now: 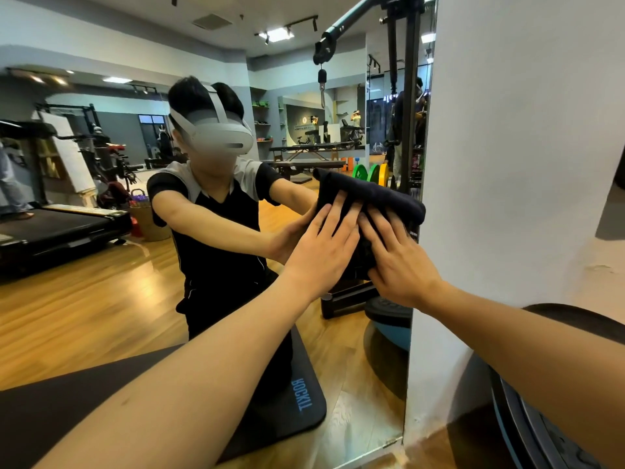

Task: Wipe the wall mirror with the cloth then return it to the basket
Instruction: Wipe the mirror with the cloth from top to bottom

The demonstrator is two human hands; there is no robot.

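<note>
The wall mirror fills the left and middle of the head view, ending at a white wall on the right. A dark navy cloth is pressed flat against the glass near the mirror's right edge. My left hand lies on the cloth with straight, spread fingers. My right hand presses beside it, fingers also straight on the cloth. A woven basket shows only as a reflection, on the floor behind me by a treadmill. The cloth's lower part is hidden under my hands.
White wall borders the mirror's right edge. A round blue-and-black balance trainer sits on the floor at lower right. A dark mat lies under me, with its reflection marked with blue letters. Reflected gym machines, weight plates and wooden floor appear in the glass.
</note>
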